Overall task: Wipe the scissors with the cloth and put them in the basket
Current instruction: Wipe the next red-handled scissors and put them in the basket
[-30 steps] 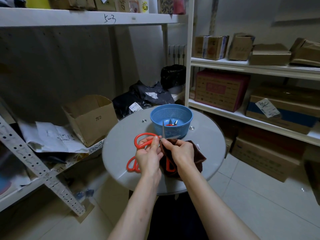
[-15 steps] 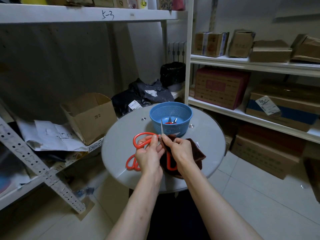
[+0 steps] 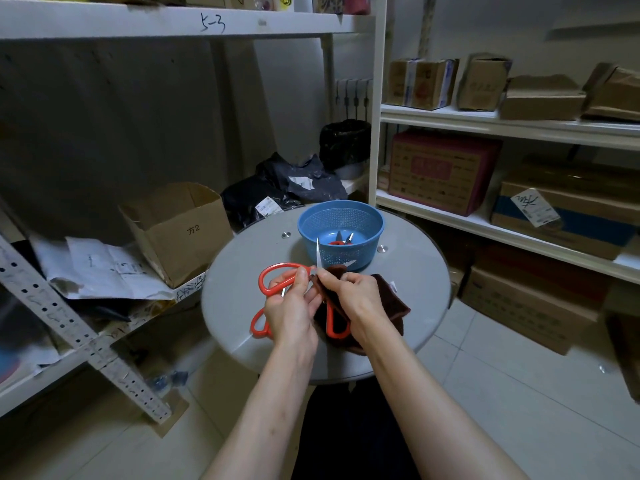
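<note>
Here, left hand (image 3: 291, 310) grips orange-handled steel scissors (image 3: 277, 266) steady so right hand (image 3: 360, 299), pinching dark brown cloth (image 3: 391, 299), can wipe one blade.

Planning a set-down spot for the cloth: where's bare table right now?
Bare: left side of the table, from the left hand and basket out to the rim; right strip between basket, cloth and rim. Crowded: centre-front, where left hand, right hand, scissors and cloth bunch together.
</note>
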